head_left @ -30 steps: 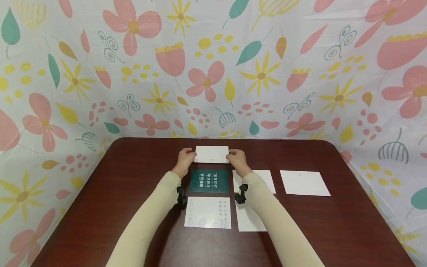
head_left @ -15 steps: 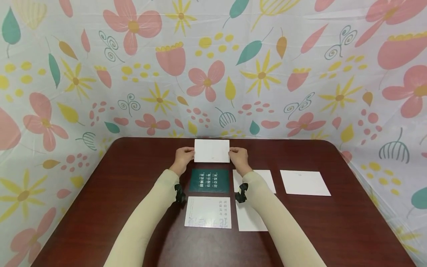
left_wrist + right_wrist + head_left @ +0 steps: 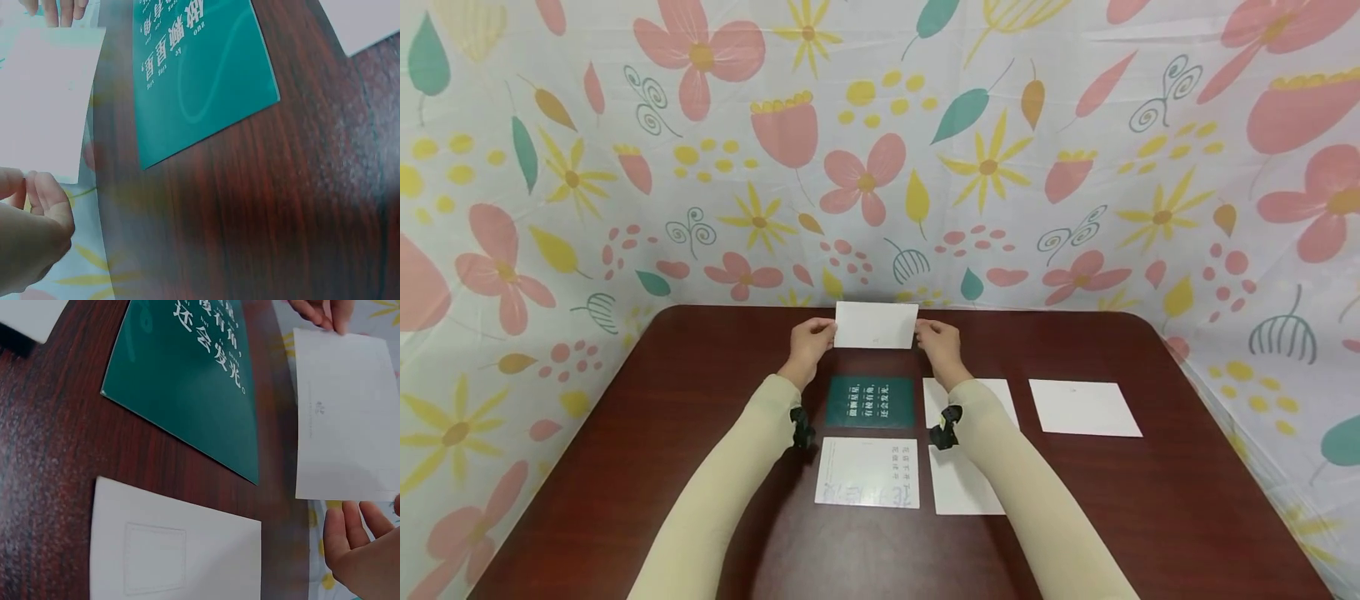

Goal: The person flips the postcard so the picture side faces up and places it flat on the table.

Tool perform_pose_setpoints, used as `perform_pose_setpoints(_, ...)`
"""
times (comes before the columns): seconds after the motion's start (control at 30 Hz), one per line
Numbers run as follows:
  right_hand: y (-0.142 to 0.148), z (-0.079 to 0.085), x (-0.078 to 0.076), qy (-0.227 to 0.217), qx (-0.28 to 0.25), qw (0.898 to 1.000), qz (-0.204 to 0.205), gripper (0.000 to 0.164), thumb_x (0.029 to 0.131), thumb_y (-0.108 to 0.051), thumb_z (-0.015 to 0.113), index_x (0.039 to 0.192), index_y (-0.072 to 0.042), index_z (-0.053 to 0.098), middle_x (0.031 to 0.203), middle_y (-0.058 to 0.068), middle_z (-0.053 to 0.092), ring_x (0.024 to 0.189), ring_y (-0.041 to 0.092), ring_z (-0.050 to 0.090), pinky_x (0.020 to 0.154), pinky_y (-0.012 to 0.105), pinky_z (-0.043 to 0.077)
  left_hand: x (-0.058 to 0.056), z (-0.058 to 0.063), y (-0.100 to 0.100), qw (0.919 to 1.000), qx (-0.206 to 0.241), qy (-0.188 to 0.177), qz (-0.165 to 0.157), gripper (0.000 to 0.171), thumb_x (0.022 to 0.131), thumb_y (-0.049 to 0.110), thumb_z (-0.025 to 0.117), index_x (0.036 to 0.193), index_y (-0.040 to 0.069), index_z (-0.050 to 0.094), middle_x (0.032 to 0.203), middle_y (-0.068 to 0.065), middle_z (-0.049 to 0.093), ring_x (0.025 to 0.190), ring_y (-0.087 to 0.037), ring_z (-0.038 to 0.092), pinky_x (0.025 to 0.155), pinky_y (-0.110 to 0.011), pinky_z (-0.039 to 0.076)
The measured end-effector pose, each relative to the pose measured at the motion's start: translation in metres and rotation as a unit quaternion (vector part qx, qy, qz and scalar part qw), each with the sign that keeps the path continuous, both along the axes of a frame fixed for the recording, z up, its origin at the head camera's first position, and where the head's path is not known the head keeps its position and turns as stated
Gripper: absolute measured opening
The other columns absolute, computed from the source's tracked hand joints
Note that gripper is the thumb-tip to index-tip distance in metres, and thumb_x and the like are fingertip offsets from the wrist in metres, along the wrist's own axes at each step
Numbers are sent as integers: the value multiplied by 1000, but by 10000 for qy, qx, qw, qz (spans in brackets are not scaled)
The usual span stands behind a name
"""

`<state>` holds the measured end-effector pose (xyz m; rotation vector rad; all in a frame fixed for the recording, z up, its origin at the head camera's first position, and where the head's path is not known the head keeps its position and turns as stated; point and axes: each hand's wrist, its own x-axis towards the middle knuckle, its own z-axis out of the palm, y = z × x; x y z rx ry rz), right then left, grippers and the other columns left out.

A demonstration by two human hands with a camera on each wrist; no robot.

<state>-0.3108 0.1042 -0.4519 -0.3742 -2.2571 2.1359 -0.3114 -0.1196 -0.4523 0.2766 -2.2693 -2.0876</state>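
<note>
Both hands hold a white postcard (image 3: 876, 326) by its two short edges, tilted up above the far side of the table. My left hand (image 3: 808, 346) pinches its left edge between thumb and fingers; my right hand (image 3: 940, 346) pinches the right edge. In the right wrist view the raised postcard (image 3: 344, 419) shows a small faint print on its white face. Just nearer than it lies a dark green postcard (image 3: 870, 402) with white Chinese characters. A white postcard with grey lettering (image 3: 867, 472) lies nearer still.
Under the right forearm, two white postcards, a farther one (image 3: 998, 396) and a nearer one (image 3: 962, 487), are partly hidden. Another white postcard (image 3: 1085, 408) lies farther right. The brown table (image 3: 625, 467) backs onto a flowered cloth (image 3: 865, 100).
Both hands have raised the white postcard, and it has moved up and away towards the cloth, its face tilting more upright. The postcards on the table have stayed put.
</note>
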Motion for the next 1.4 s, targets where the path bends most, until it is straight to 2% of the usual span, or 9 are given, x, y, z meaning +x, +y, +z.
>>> perform_pose_setpoints(0.17, 2, 0, -1, -94, -321, 9994, -57, 44, 102, -29, 45, 125, 6, 60, 127, 22, 58, 116, 33, 55, 98, 39, 46, -2, 1, 0, 9998, 138, 81, -79, 26, 98, 13, 56, 112, -7, 65, 104, -21, 62, 104, -38, 60, 93, -42, 49)
perform_pose_setpoints(0.3, 3, -2, 0, -129, -333, 9994, -5, 48, 103, -34, 42, 124, 6, 60, 129, 20, 57, 117, 31, 55, 98, 37, 46, -2, 1, -1, 9998, 151, -13, -125, 34, 101, 23, 52, 113, -6, 67, 111, -22, 62, 108, -36, 60, 93, -38, 50)
perform_pose_setpoints(0.43, 3, -3, 0, 62, -116, 9999, 32, 42, 101, -28, 50, 125, 5, 60, 131, 19, 55, 116, 33, 55, 99, 40, 45, -1, 1, -3, 9997, -35, -74, -234, 28, 98, 18, 56, 116, -1, 67, 118, -18, 62, 107, -31, 62, 95, -39, 48)
perform_pose_setpoints(0.6, 3, -7, 0, 58, 292, 9996, 29, 28, 95, -12, 60, 120, 1, 65, 124, 18, 58, 107, 32, 59, 95, 42, 48, 1, 0, -2, 9984, -437, -109, -330, 26, 96, 10, 59, 120, 2, 66, 128, -16, 57, 109, -32, 61, 96, -42, 48)
perform_pose_setpoints(0.77, 1, -8, -1, 10, 552, 9985, -17, 27, 92, -4, 62, 119, -1, 66, 114, 19, 63, 100, 29, 62, 88, 39, 51, 0, -2, 1, 9964, -764, -14, -367, 33, 95, 5, 59, 127, 3, 61, 120, -17, 58, 105, -32, 58, 91, -43, 49)
perform_pose_setpoints(0.93, 0, -9, 0, -42, 759, 9971, 54, 29, 91, -2, 62, 120, 0, 65, 111, 20, 64, 97, 28, 63, 84, 36, 52, -1, -4, 5, 9917, -1226, -49, -386, 41, 94, 3, 59, 135, 0, 53, 117, -19, 57, 111, -32, 55, 93, -42, 48)
perform_pose_setpoints(1.07, 0, -11, 2, -184, 880, 9956, 277, 36, 88, 0, 65, 124, 0, 62, 103, 18, 63, 94, 30, 63, 84, 38, 53, -1, -7, 7, 9838, -1696, -171, -552, 44, 93, 3, 61, 135, -4, 51, 120, -21, 56, 114, -33, 54, 95, -43, 47)
perform_pose_setpoints(1.17, 0, -14, 3, -262, 1043, 9930, 485, 41, 87, 0, 66, 128, -1, 59, 98, 15, 62, 93, 32, 64, 84, 39, 53, -2, -10, 7, 9763, -2058, -213, -634, 47, 91, 5, 64, 135, -3, 51, 117, -20, 56, 110, -32, 54, 93, -43, 48)
perform_pose_setpoints(1.4, -3, -19, 2, -286, 1491, 9865, 607, 46, 86, -1, 67, 131, -1, 57, 98, 15, 60, 87, 30, 64, 76, 38, 54, -5, -19, 5, 9665, -2398, -401, -822, 54, 89, 8, 69, 139, -1, 48, 111, -18, 57, 102, -30, 55, 87, -42, 49)
